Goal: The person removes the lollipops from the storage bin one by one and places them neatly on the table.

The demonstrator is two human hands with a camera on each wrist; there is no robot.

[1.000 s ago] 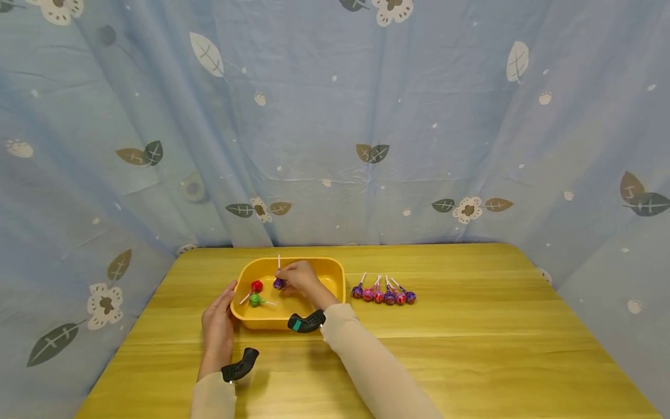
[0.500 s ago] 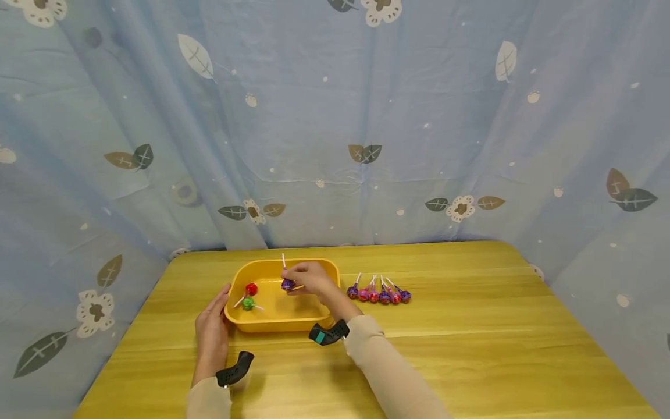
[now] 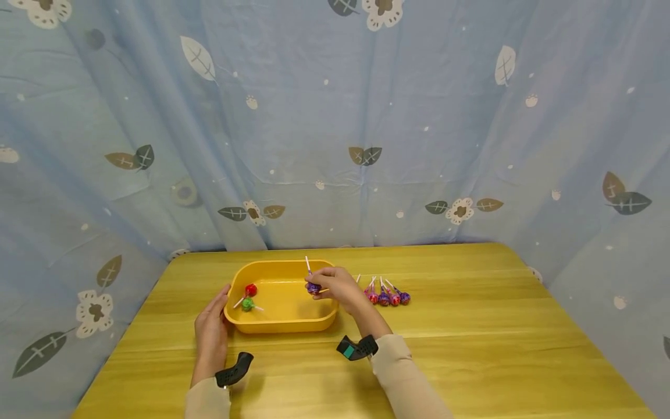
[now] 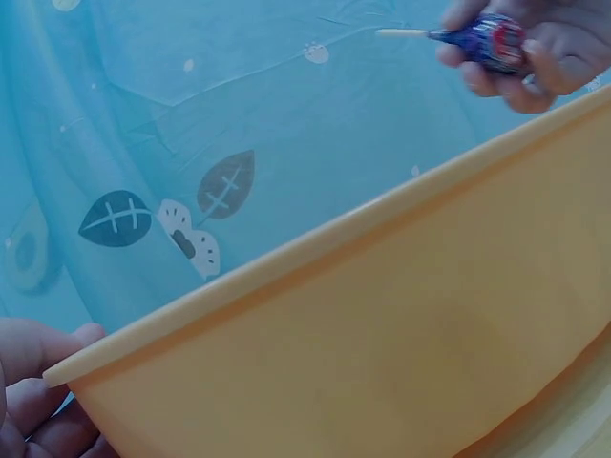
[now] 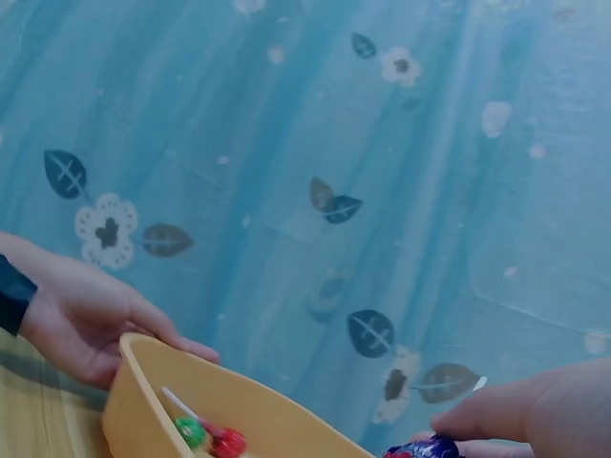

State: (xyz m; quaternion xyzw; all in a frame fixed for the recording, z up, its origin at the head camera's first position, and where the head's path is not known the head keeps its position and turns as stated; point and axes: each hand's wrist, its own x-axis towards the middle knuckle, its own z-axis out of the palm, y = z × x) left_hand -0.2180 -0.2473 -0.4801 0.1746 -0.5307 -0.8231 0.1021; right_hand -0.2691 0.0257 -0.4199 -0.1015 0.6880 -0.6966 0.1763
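A purple-wrapped lollipop (image 3: pixel 313 288) is pinched between the thumb and fingers of my right hand (image 3: pixel 342 287), its white stick pointing up. That hand is over the right end of a yellow plastic bin (image 3: pixel 280 327). My left hand (image 3: pixel 210 334) rests along the outside of the bin's left end, its fingers near the rim. Inside the bin, towards the left, lie a red lollipop (image 3: pixel 251 290) and a green lollipop (image 3: pixel 248 304). In the left wrist view, the purple lollipop (image 4: pixel 492 43) shows above the bin's rim (image 4: pixel 315 243).
Several purple and pink lollipops (image 3: pixel 384 298) lie in a row right of the bin, partly hidden by my right hand. The wooden table (image 3: pixel 497 337) meets a blue patterned curtain (image 3: pixel 314 116) at the back. A black band (image 3: pixel 357 348) is on each wrist.
My right hand has moved right across the bin with the purple lollipop in its grip. The left hand stays against the bin, and the head view has shifted slightly.
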